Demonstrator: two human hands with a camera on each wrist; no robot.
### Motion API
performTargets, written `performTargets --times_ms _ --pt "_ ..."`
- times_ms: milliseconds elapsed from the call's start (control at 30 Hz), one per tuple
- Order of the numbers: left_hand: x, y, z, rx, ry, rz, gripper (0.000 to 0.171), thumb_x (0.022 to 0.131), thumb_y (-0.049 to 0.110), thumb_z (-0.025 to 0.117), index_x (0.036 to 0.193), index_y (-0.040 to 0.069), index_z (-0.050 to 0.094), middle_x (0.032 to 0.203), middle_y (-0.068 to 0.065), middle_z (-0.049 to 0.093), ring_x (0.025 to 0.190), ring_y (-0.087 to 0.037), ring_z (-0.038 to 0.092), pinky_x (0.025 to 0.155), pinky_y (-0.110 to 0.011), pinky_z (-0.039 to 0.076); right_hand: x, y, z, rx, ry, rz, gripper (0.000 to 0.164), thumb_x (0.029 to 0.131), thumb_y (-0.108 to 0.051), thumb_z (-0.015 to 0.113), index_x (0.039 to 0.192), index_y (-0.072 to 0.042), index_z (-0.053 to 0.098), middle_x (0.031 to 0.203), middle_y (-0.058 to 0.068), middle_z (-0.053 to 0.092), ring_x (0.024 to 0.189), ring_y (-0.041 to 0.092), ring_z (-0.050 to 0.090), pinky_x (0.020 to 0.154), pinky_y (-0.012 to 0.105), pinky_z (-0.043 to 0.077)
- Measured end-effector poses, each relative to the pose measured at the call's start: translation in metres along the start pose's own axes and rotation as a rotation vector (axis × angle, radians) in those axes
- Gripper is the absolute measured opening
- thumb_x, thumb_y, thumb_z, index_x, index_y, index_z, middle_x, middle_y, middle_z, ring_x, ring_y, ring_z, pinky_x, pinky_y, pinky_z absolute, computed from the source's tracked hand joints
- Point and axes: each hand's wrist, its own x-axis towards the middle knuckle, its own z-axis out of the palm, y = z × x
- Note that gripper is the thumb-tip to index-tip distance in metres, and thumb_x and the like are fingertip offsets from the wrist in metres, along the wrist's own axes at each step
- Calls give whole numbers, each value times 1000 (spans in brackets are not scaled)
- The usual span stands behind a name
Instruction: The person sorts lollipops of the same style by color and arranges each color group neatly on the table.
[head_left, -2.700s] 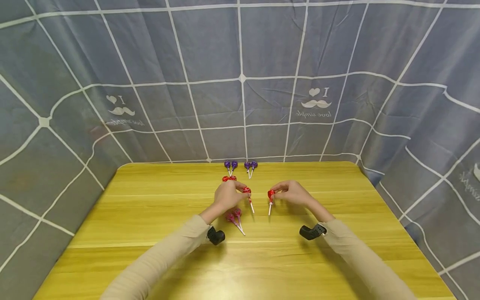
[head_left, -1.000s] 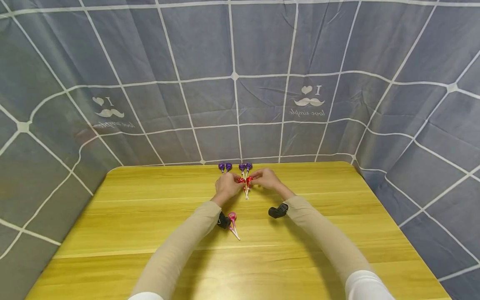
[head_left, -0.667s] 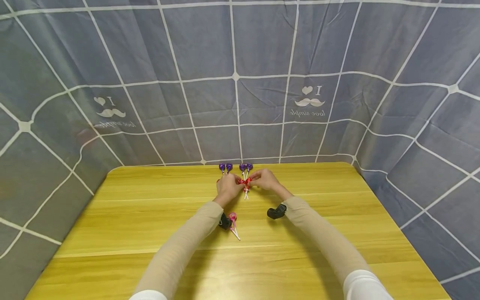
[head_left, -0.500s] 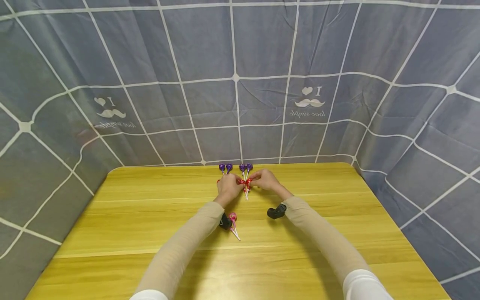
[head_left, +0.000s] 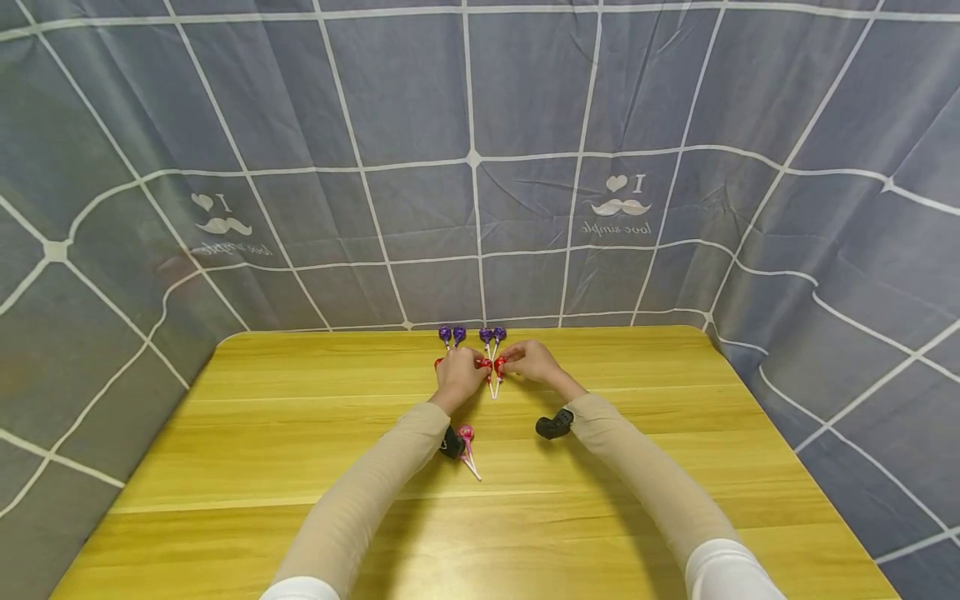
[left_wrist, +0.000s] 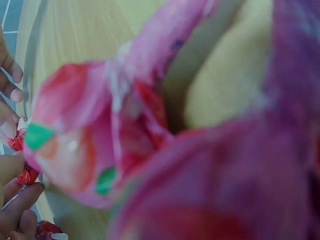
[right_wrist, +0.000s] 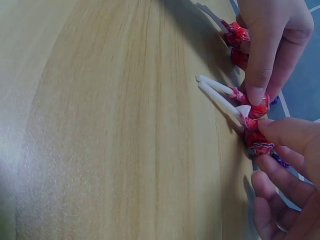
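Note:
At the back middle of the table, my left hand (head_left: 457, 373) pinches a red-wrapped lollipop (right_wrist: 259, 108) by its head. Just to its right, my right hand (head_left: 534, 362) pinches a second red lollipop (right_wrist: 259, 142) between thumb and fingers. The two heads sit side by side, and their white sticks converge toward the near side in a V. Another pair of red lollipops (right_wrist: 236, 34) lies by the left hand, mostly hidden beneath it in the head view. Behind the hands are two purple pairs, a left pair (head_left: 452, 333) and a right pair (head_left: 492, 334).
A pair of pink lollipops (head_left: 466, 432) lies under the left wrist, partly behind its black wrist camera (head_left: 452, 443); their wrappers (left_wrist: 75, 135) fill much of the left wrist view. The wooden table (head_left: 600, 517) ends at a grey checked curtain (head_left: 525, 200).
Since the oldest frame, both hands have carried their red lollipops toward the back and together, below the right purple pair. Over the last second the hands have barely moved.

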Motion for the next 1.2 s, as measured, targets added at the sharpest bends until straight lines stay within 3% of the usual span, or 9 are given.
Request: performTargets --times_ms 267,500,633,967,1200 --pt "-1 1 -1 28 -23 -1 29 84 29 74 111 17 74 106 -3 74 93 -22 68 59 -30 48 -1 2 1 26 -7 -8 31 85 -10 71 112 5 67 104 20 71 94 28 67 69 21 50" --pt "-4 1 -4 28 -42 -12 36 85 32 73 117 16 70 111 -2 73 101 -24 67 67 -33 51 -5 3 -2 -3 2 -7 35 85 -12 71 116 3 65 108 20 70 101 32 67 79 32 54" --pt "-6 1 -8 9 -28 8 37 85 30 73 118 15 70 105 -4 74 96 -23 68 65 -33 52 -9 2 -4 -46 26 -3 35 85 -15 72 116 -2 65 109 17 70 98 30 67 75 32 54" --pt "-16 -1 -27 -70 -26 47 34 86 29 72 117 16 70 106 -4 73 96 -22 67 61 -29 50 -21 -3 -11 -154 103 -58 33 87 -20 71 117 -8 67 112 13 70 93 28 66 82 42 52" --pt "-28 -6 -39 -136 20 62 33 85 26 73 116 14 70 103 -6 73 93 -21 66 58 -26 48 -31 -1 -15 -145 152 -102 29 85 -17 72 112 -9 69 107 11 71 83 22 64 75 34 51"
